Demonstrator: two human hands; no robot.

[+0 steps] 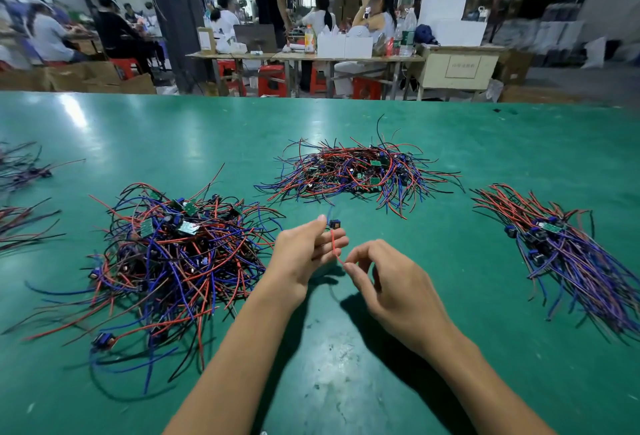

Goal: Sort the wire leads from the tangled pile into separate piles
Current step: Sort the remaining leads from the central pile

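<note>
A tangled pile of red, blue and black leads with small green boards sprawls at near left. A flatter heap lies farther back at centre, a combed bundle at right. One red lead hangs lifted between them.

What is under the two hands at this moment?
Bare green table and the hands' shadows. The left hand and right hand hold one wire lead above it. No pile lies beneath; palms hide part of the lead.

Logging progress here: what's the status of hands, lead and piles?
Left hand pinches one red wire lead; right hand pinches its lower end. Tangled pile left, untouched. Nothing in the way.
</note>
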